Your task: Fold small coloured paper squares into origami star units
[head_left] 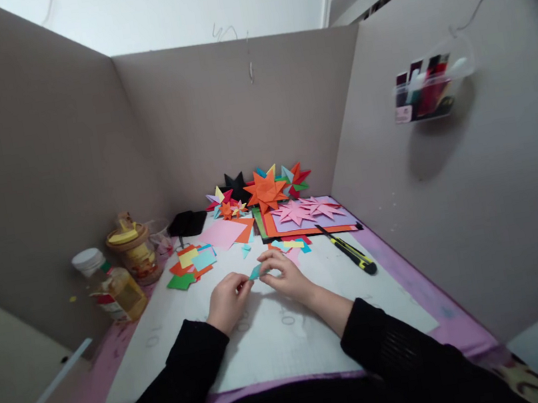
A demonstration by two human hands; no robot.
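1. The left hand (226,300) and right hand (287,275) meet over the white work mat (318,329), both pinching one small light-blue paper piece (256,271) between fingertips; the piece is held just above the mat, between the two hands, not lying on it
2. The piece is tiny against the fingers, so a crease could easily run off line; the fingertips hide most of its edges, and a skewed fold would likely not fit with other parts
3. A thin slip held only at its ends may slide or spring out of the pinch and land among the loose coloured scraps (292,244) just beyond the right hand, where similar blue bits would make it hard to pick out
4. The yellow and black utility knife (351,254) lies near the right forearm; whether its blade is out I cannot tell, and a sleeve sweeping sideways could catch it
5. The oil bottle (113,289) and the jar (134,253) stand at the mat's left edge; a left elbow swing might tip them toward the stack of cut paper squares (191,265)
6. The finished paper stars (265,192) at the back wall sit well apart from the hands and seem at little risk
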